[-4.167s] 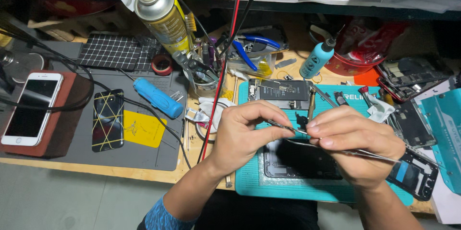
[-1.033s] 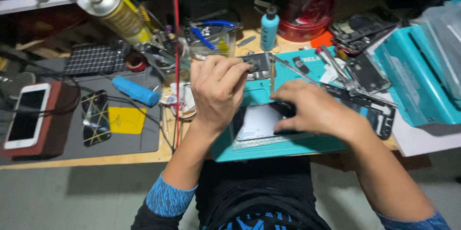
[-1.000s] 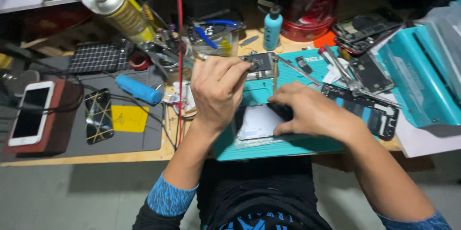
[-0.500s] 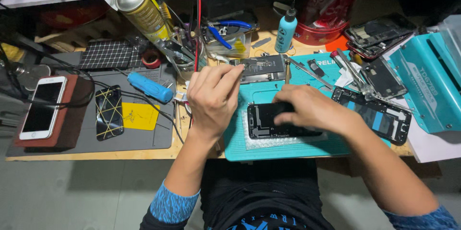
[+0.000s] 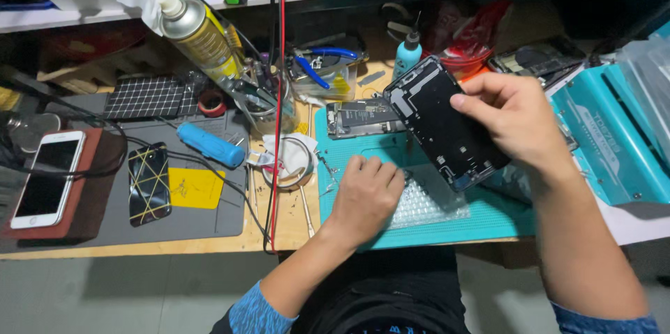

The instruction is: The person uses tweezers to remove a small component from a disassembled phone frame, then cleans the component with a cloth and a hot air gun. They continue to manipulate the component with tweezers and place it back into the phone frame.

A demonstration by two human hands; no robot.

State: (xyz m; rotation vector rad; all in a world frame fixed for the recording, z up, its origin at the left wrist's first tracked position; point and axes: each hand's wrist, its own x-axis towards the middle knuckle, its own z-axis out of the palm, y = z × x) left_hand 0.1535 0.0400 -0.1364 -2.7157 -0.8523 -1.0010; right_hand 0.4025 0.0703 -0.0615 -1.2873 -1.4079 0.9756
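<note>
Right hand [image 5: 513, 114] holds an opened phone body [image 5: 447, 121] lifted off the teal work mat [image 5: 488, 215], inner side turned up toward the camera. Fingers [image 5: 469, 100] are closed over the phone's right-hand long edge, near its upper half; thumb is hidden behind the shell. The phone's long axis runs on a diagonal, upper end pointing away and left toward the small blue dropper bottle [image 5: 407, 55], lower end hanging over the mat's middle.

Left hand [image 5: 366, 194] rests knuckles-up on the mat, fingers curled loosely under, nothing visibly gripped; whether a small part sits beneath them cannot be told. It lies just left of and below the phone's lower end, apart from it, not touching. A patch of clear bubbled film [image 5: 429, 205] lies on the mat just right of this hand, directly under the raised phone.

Relative to the mat: a second stripped phone frame [image 5: 363, 117] lies at its far left corner; a white roll of tape [image 5: 286, 159] just off its left edge; a red lead [image 5: 279, 97] runs down the tabletop [image 5: 279, 236] beside it. Further left, a grey pad [image 5: 230, 215] carries a blue-handled tool [image 5: 209, 145], a yellow square and a patterned phone back [image 5: 149, 182]. A white phone [image 5: 49, 179] sits at the far left. A spray can [image 5: 199, 34] leans behind.

The right hand alone has the phone; the left hand is the nearer free one, with the phone up and to its right.
</note>
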